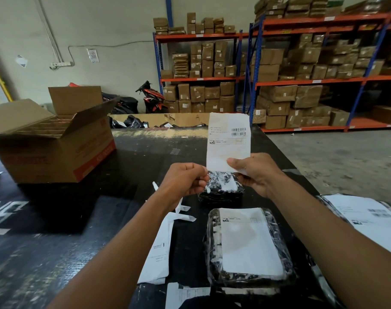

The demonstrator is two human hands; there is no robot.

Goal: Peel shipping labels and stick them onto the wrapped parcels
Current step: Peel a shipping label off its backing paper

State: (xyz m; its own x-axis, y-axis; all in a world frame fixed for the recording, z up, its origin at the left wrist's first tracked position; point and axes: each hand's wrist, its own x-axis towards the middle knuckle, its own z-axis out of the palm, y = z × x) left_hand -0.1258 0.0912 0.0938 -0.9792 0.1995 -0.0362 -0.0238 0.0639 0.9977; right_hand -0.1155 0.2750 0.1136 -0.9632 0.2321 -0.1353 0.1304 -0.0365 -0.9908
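A white shipping label stands upright in the air above the black table. My right hand pinches its lower right edge between thumb and fingers. My left hand pinches the label's lower left corner. Below the hands lies a small black-wrapped parcel. Nearer to me sits a larger wrapped parcel with a white label stuck on its top.
An open cardboard box stands at the left of the table. Loose label sheets and peeled backing strips lie left of the parcels. More labelled parcels lie at the right. Shelves of boxes fill the background.
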